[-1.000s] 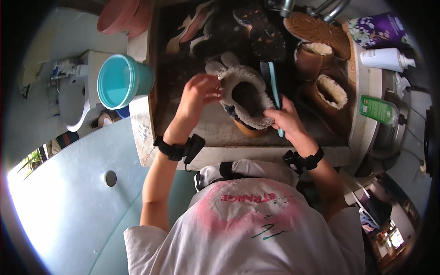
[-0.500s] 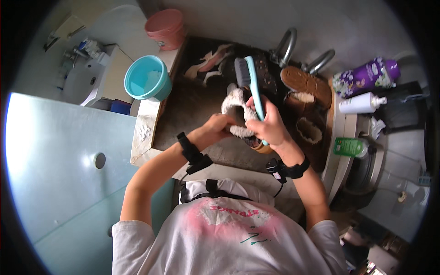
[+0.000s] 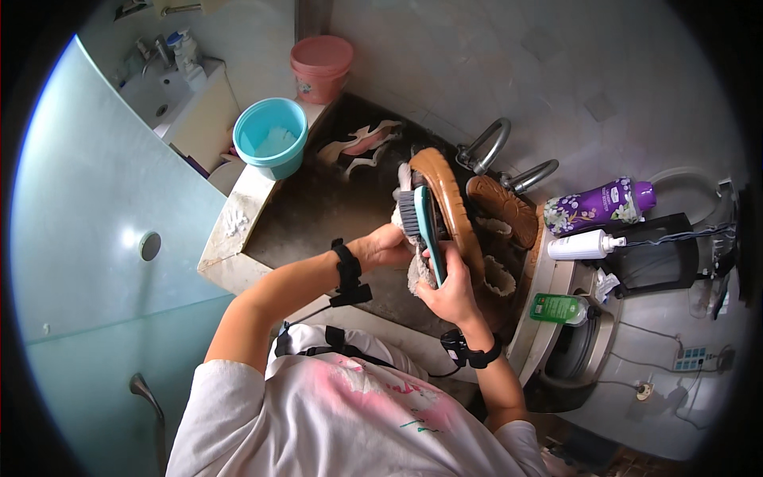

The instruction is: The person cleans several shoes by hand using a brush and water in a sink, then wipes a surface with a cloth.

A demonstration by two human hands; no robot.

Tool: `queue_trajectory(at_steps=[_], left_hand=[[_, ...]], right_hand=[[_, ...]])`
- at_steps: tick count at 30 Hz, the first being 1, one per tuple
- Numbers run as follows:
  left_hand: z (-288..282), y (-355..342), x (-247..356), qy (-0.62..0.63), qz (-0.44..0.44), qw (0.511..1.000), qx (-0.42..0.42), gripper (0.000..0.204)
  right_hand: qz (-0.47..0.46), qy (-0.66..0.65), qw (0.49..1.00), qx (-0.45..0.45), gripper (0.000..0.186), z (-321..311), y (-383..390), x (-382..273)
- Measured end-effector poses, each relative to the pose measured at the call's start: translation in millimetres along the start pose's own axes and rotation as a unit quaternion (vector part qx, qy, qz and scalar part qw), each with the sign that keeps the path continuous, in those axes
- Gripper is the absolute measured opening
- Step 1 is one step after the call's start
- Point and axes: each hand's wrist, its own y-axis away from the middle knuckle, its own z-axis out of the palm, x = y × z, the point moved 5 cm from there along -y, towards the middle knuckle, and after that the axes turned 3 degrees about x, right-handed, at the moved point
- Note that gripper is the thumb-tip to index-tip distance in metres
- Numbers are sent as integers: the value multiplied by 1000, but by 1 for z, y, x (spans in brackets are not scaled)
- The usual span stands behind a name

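My left hand [image 3: 387, 246] grips a brown fur-lined boot [image 3: 450, 203], holding it up over the dark sink [image 3: 314, 215] with its sole turned toward me. My right hand [image 3: 450, 292] is closed around the handle of a teal scrubbing brush [image 3: 425, 226], whose bristles rest against the boot's side. Both wrists wear black straps. A second brown boot [image 3: 501, 208] lies in the sink to the right, under the taps.
A teal bucket [image 3: 271, 136] and a pink bucket [image 3: 321, 65] stand at the sink's far left corner. On the right ledge are a purple bottle [image 3: 596, 205], a white bottle [image 3: 584, 246] and a green bottle [image 3: 560, 308]. Metal taps [image 3: 501, 155] rise behind the boots. Other shoes [image 3: 362, 143] lie in the sink.
The view has swung downward and right. The boot has been turned from opening-up to sole facing me, and the brush has moved against its side.
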Motion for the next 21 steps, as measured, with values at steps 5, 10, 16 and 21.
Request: queue_trajectory(at_steps=[5, 10, 16, 21], left_hand=[[24, -2, 26, -29, 38, 995, -84, 15], [53, 2, 40, -51, 15, 998, -38, 12], [12, -27, 43, -13, 26, 999, -29, 12], [3, -36, 44, -18, 49, 999, -12, 13]], right_hand=[[-39, 35, 999, -5, 35, -5, 0, -8], [-44, 68, 997, -6, 35, -9, 0, -3], [-56, 82, 995, -16, 35, -7, -5, 2], [-41, 77, 996, -29, 35, -5, -11, -3]])
